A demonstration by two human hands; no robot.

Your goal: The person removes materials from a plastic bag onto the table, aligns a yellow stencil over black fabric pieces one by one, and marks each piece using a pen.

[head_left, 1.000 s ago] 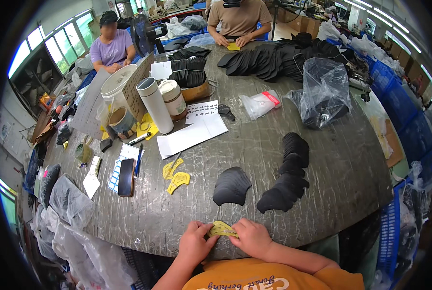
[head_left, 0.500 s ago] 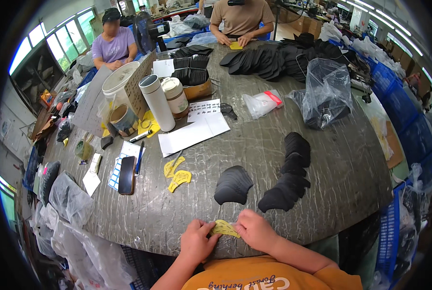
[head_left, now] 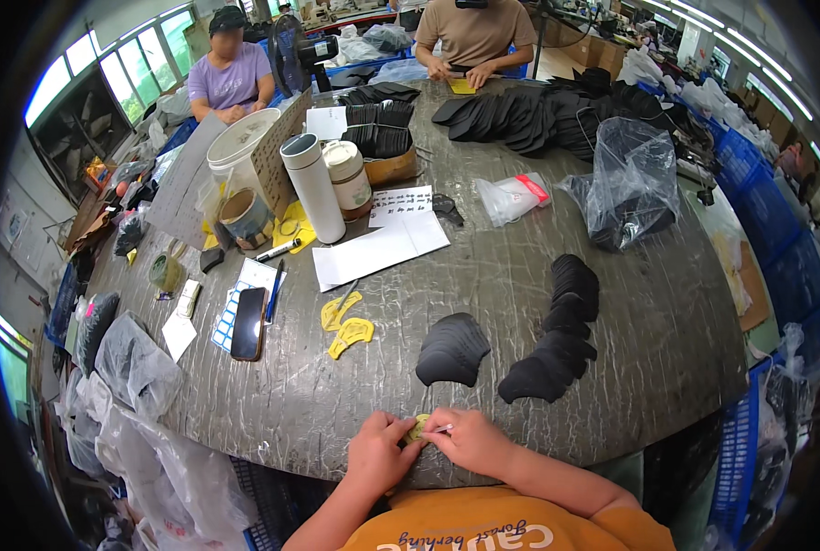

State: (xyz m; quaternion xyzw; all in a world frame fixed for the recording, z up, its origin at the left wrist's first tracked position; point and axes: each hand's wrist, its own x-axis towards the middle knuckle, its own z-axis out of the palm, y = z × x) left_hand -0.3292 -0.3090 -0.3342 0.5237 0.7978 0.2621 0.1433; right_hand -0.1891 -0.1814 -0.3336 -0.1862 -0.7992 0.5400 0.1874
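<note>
My left hand (head_left: pixel 380 450) pinches a small curved yellow template (head_left: pixel 417 428) against the table's near edge. From the other side my right hand (head_left: pixel 474 443) is closed over the template's right part, fingers round a thin pale stick, perhaps a pen; most of it is hidden. Whether a black piece lies under the template I cannot tell. Just beyond my hands sits a fanned stack of black cut pieces (head_left: pixel 453 350). To its right, a longer curving row of similar black pieces (head_left: pixel 550 364) spreads out. Two more yellow templates (head_left: pixel 351 337) lie to the left, a thin stick on one.
Left on the table are a phone (head_left: pixel 248 323), a blue pen (head_left: pixel 275 292), a white flask (head_left: pixel 314 188), a jar (head_left: pixel 347 176) and white paper (head_left: pixel 382 254). Plastic bags (head_left: pixel 513 197) and a large black heap (head_left: pixel 529 119) lie farther off. Two people work across the table.
My right hand has shifted left over the yellow template, covering more of it, and the pale stick now shows in its fingers. The whole view has swung slightly.
</note>
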